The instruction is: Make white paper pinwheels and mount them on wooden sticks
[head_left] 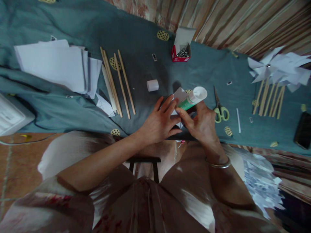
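Observation:
My right hand (202, 121) is wrapped round a green and white glue stick (188, 103), tilted with its white end up and to the right. Beneath it lies a piece of white paper (180, 94), partly hidden by both hands. Over the paper's left side rests my left hand (161, 123), its fingers spread, holding nothing. The white glue cap (152, 85) lies on the cloth to the left of the paper. Close to my right hand are scissors with light green handles (221, 113).
Several wooden sticks (123, 84) and a stack of white paper (53, 64) lie to the left. A red box of metal pins (181, 53) stands at the back. Paper pinwheels (269, 69) on sticks lie at the right, above a dark phone (303, 131). A paper strip (238, 120) is beside the scissors.

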A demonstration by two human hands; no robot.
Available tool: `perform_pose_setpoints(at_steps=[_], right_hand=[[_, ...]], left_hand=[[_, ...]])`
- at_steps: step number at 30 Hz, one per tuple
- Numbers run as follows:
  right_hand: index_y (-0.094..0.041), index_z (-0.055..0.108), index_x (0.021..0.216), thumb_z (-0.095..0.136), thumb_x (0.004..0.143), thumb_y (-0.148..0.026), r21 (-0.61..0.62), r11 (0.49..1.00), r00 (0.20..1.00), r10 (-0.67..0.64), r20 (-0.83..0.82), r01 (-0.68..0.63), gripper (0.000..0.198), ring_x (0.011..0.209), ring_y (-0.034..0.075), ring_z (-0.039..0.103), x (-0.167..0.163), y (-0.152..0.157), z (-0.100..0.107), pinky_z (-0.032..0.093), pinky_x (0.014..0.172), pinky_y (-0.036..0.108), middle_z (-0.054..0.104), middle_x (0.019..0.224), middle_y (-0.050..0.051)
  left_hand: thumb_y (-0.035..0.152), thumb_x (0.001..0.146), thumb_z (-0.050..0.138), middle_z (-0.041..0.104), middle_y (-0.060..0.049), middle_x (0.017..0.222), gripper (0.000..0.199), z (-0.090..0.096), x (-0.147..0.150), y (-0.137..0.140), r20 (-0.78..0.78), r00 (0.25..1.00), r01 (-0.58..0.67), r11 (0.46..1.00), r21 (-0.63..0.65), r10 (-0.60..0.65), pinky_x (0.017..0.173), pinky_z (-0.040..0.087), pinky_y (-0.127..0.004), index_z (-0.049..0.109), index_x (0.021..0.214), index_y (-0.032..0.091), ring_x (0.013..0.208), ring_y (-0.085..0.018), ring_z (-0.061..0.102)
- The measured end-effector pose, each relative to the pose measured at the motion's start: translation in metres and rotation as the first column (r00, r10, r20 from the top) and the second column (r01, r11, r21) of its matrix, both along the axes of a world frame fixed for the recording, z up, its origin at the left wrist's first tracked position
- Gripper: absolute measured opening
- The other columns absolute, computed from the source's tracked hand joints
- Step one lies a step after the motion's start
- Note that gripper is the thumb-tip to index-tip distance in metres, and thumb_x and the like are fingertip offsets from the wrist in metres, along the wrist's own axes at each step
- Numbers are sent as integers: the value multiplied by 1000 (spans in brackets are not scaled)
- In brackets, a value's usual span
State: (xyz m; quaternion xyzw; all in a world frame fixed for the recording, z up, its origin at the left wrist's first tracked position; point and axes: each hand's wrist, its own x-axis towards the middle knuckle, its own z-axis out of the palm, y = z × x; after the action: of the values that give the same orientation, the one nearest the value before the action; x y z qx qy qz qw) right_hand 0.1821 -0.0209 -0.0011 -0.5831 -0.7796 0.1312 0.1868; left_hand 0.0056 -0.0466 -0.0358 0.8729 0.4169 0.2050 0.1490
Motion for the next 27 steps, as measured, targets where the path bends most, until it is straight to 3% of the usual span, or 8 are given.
perform_pose_setpoints(at_steps=[12, 16, 21, 27], right_hand=[[-21, 60, 94, 56, 88, -61, 57, 998, 1000, -3, -29, 5, 41, 83, 29, 67, 4, -6, -6, 54, 76, 45, 68, 83, 9], [-21, 63, 94, 61, 85, -60, -35, 996, 983, -92, -157, 88, 40, 74, 25, 67, 11, -2, -9, 55, 71, 43, 68, 79, 6], [-21, 62, 95, 59, 86, -57, -91, 988, 879, -152, -452, 124, 37, 73, 21, 68, 20, 11, -20, 57, 67, 40, 70, 83, 4], [-20, 62, 92, 63, 84, -56, -66, 991, 906, -135, -402, 119, 37, 77, 21, 67, 17, 14, -20, 57, 70, 39, 69, 82, 4]], left_hand=[[44, 85, 69, 41, -18, 153, 43, 1, 0, 0, -25, 1000, 4, 1000, -15, -5, 114, 27, -66, 66, 121, 20, 146, -41, 30], [44, 85, 69, 40, -16, 154, 47, 0, 0, 0, -7, 1000, -4, 1000, -10, 4, 115, 27, -65, 63, 127, 23, 146, -40, 30], [44, 86, 68, 39, -16, 154, 51, 0, 0, 0, -6, 1000, 6, 1000, -16, -6, 116, 25, -65, 60, 133, 25, 146, -41, 29], [44, 87, 67, 40, -16, 153, 49, -1, 0, 0, 2, 1000, 4, 1000, 12, -4, 115, 25, -64, 60, 132, 24, 146, -40, 29]])
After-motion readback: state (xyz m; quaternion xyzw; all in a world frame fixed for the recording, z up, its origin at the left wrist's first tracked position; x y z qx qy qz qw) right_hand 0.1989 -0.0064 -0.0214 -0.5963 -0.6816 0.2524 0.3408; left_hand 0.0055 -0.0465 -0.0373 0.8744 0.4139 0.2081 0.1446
